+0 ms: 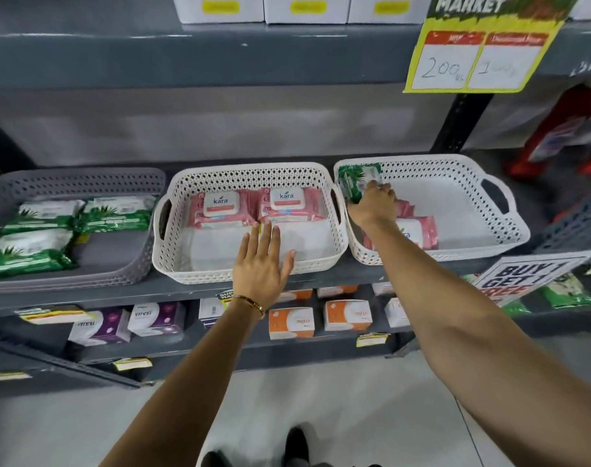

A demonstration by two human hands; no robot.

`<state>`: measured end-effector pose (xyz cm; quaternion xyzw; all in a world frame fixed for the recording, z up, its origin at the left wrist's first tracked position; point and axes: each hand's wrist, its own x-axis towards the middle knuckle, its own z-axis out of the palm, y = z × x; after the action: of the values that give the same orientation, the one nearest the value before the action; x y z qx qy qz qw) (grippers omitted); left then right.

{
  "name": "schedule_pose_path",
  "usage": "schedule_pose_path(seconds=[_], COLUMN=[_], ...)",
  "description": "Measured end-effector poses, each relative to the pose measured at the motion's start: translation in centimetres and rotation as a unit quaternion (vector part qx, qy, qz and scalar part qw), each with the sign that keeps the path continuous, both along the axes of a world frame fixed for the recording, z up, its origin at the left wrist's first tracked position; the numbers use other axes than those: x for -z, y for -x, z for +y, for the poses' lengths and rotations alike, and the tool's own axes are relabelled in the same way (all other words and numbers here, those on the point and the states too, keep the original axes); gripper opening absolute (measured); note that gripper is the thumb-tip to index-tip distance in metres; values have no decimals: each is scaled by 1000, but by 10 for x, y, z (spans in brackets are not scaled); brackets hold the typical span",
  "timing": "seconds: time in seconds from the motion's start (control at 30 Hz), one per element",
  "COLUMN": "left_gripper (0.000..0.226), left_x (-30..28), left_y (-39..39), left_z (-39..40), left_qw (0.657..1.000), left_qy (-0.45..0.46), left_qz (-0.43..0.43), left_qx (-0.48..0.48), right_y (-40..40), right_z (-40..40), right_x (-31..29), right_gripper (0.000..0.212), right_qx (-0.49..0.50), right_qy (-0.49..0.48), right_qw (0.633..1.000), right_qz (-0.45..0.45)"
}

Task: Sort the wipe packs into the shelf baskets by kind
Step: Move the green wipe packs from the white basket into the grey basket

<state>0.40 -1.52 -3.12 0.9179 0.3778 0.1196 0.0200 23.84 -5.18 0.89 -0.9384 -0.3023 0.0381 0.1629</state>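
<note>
Gripping a green plastic wipe pack with a leaf print [357, 179] in the closed fingers of the right hand [372, 204], at the back left corner of the right-hand white perforated plastic basket [462, 170]. Held above the basket floor, tilted, close against the left wall. Lying lower in that same basket, partly hidden under the right wrist and forearm: pink wipe packs [419, 230], at least two, one with a white lid label.

Hovering flat with fingers spread and holding nothing, the left hand [262, 261], over the front rim of the middle white perforated plastic basket [220, 176]; thin gold bracelet [250, 302] on that wrist. Sitting side by side along the back of the middle basket, two pink Kara wipe packs with white lids [257, 205], front half of the floor bare.

Resting on the same grey metal shelf [186, 288] further left, a grey perforated plastic basket [85, 180] holding three green-and-white wipe packs [51, 227], two at the back, one in front.
</note>
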Motion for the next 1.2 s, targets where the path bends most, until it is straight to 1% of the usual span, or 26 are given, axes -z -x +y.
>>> schedule_pose_path(seconds=[0.1, 0.27, 0.43, 0.53, 0.63, 0.77, 0.87, 0.97, 1.07, 1.2], left_gripper=[71, 73, 76, 71, 71, 83, 90, 92, 90, 90], left_x=[-1, -1, -1, -2, -2, -1, 0, 1, -1, -4], left_y=[0, -1, 1, 5, 14, 43, 81, 128, 180, 231], left_z=[0, 0, 1, 2, 6, 21, 39, 60, 82, 106], left_qw=[1000, 1000, 1000, 1000, 999, 999, 999, 1000, 1000, 1000], left_qy=[8, 15, 17, 15, 5, -7, 1, 13, 10, 4], left_qz=[-1, 0, -1, -10, 7, 19, 9, 6, 2, -1], left_qx=[3, 3, 6, 19, 48, 49, 40, 19, 4, -10], right_y=[0, 2, 12, 20, 32, 60, 95, 137, 187, 248], right_z=[4, 8, 1, -6, -14, -16, 0, 28, 63, 103], right_x=[0, -2, 1, 2, 0, -6, -17, -26, -31, -33], right_gripper=[75, 75, 60, 56, 61, 65, 69, 74, 78, 85], right_qx=[16, 37, 67, 89, 62, -22, -38, -73, -134, -213], right_qy=[-3, -23, -86, -143, -207, -281, -332, -351, -345, -300], right_qw=[1000, 999, 994, 985, 975, 958, 942, 933, 923, 910], right_qz=[4, 7, -25, -37, -43, -49, -14, 32, 102, 193])
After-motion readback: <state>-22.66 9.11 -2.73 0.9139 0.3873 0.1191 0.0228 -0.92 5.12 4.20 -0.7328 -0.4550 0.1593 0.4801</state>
